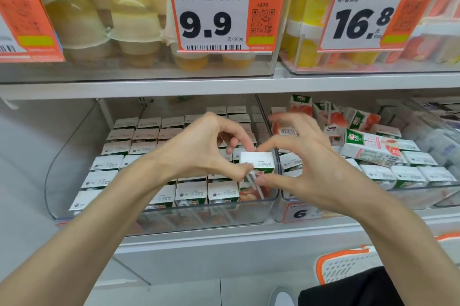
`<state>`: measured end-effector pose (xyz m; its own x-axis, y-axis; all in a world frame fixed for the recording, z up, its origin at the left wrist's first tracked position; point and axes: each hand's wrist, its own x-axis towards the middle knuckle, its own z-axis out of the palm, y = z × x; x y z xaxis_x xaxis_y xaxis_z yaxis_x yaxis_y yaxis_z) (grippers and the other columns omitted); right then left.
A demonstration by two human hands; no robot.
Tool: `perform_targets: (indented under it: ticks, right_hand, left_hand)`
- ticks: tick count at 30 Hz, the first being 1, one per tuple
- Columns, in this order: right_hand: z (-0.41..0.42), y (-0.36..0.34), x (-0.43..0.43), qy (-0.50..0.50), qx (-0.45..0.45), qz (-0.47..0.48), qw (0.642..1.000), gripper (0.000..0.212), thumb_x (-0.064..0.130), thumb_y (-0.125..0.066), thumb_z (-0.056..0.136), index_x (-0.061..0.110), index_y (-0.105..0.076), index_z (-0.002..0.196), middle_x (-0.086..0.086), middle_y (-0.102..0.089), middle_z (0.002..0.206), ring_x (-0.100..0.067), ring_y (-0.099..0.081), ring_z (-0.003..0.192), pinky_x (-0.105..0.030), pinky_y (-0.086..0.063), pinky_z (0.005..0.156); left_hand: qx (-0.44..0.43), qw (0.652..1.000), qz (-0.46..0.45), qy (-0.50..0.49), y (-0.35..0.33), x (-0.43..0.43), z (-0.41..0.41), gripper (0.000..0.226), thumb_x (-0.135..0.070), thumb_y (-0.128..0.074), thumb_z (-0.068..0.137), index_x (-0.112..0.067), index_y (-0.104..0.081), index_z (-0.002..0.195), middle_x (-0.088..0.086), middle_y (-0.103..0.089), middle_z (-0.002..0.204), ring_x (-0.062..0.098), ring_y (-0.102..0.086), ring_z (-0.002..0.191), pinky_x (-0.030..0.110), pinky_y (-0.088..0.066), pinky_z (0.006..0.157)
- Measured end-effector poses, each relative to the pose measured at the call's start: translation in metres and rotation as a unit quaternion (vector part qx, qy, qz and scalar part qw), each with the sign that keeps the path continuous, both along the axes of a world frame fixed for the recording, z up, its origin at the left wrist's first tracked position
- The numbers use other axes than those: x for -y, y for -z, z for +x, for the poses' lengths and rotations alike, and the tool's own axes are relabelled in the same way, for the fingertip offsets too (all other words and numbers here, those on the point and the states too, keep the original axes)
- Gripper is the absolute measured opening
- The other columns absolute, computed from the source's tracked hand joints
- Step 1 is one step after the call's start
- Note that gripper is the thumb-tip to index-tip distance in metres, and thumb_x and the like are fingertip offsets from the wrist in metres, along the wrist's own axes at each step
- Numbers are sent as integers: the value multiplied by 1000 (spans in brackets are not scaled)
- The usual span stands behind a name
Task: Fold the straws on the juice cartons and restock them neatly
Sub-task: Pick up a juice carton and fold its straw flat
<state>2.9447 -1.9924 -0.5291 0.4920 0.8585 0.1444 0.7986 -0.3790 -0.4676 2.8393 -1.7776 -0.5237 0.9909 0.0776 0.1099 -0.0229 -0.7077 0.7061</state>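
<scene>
Boxy white-topped carton (258, 162) (cardboard), thin white straw (252, 179)

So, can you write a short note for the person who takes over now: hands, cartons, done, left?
Hands: left hand pinches the straw on the carton; right hand holds that carton, at the front right corner of the left bin.
Done: left bin holds neat upright rows.
Left: finish this fold, seat the carton, then sort the loose cartons lying in the right bin.

White shop shelf (149, 89); orange price tags (224, 14) above; orange-rimmed basket (348, 263) lower right.
</scene>
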Motion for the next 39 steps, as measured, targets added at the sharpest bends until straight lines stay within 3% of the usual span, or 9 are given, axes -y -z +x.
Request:
perform_targets:
  ticks: [3,6,12,16,19,22,27,34,39]
  right_hand:
    - [-2,-1,-3,-10,-8,41,999,48,72,-67,76,44,-72,115,18,-51,139,-6,-37,141,-32,-31,114]
    - [-5,0,-11,-17,-68,83,994,37,56,-77,84,42,-73,118,24,-72,114,-1,-61,115,-29,-48,95]
    - [-28,-2,-37,-23,-172,255,951,40,35,-87,84,31,-73,122,20,-77,107,-9,-72,102,-26,-57,86]
    - [-55,5,-68,-10,-299,299,906,41,33,-89,78,22,-69,112,5,-81,97,-12,-77,91,-26,-61,83]
    - [-68,12,-87,14,-350,298,888,36,27,-89,80,18,-71,110,5,-82,100,-9,-77,90,-24,-62,84]
    - [-77,17,-95,18,-403,270,874,22,22,-83,92,24,-74,112,10,-80,112,-10,-79,98,-31,-63,90]
    - [-91,26,-99,26,-406,242,881,16,28,-80,95,31,-77,110,7,-80,108,-15,-78,96,-46,-65,90]
    - [-93,29,-95,16,-402,264,876,12,26,-81,92,26,-79,104,7,-82,98,-12,-79,88,-27,-64,81]
    - [-95,30,-93,25,-386,253,887,27,37,-86,83,31,-79,108,13,-80,108,-10,-77,94,-32,-66,83]
  left_hand:
    - [12,1000,-29,0,1,-2,-16,38,-33,-96,76,-31,-76,108,-17,-67,92,8,-64,88,42,-52,79]
    - [-8,999,-47,0,10,-9,-43,62,-46,-91,73,-36,-67,130,-21,-72,122,4,-67,118,32,-56,95]
    - [35,992,-110,-57,25,-21,-91,76,-38,-83,83,-33,-52,152,-18,-65,144,6,-60,136,30,-51,111]
    - [24,972,-223,-68,25,-22,-103,55,-26,-73,92,-27,-59,145,-9,-73,137,13,-69,128,29,-55,107]
    - [22,953,-282,-106,28,-26,-115,43,-24,-70,96,-27,-65,138,-4,-78,126,18,-76,116,22,-60,92]
    - [14,941,-311,-135,30,-34,-129,41,-28,-67,98,-30,-65,139,-4,-79,126,17,-75,117,17,-56,95]
    - [9,919,-366,-146,34,-40,-145,41,-30,-62,102,-28,-65,143,4,-78,128,26,-75,119,30,-57,104]
    - [2,892,-432,-135,38,-36,-150,40,-30,-47,109,-17,-64,143,11,-75,133,31,-73,123,35,-60,100]
    - [3,893,-430,-135,37,-34,-147,40,-33,-49,110,-20,-63,145,8,-74,135,30,-72,125,40,-57,106]
